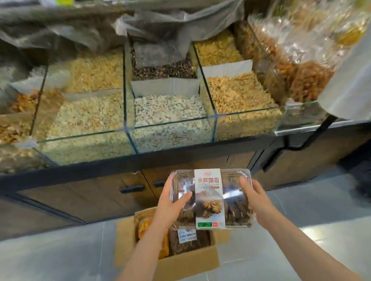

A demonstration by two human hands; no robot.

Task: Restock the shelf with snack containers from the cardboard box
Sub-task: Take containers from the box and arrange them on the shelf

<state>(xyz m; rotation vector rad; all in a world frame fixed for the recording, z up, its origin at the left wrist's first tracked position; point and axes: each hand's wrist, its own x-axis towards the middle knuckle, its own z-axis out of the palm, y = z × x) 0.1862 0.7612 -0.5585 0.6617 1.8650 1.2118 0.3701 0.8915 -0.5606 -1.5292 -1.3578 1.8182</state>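
Head: snack container (pixel 210 199) level, long axis left-right.

Glass bins (pixel 170 128) stand side by side along a dark counter, filled with loose dried snacks: pale flakes, tan strips, dark seeds. Clear plastic bags (pixel 301 51) of brown snacks lie at the right. Below are wooden cabinet doors (pixel 85 197) and a grey tiled floor (pixel 46 270).

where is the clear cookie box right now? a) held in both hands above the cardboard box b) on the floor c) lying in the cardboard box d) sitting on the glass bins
a: the left hand and right hand grip the cookie box by its sides, above the cardboard box.
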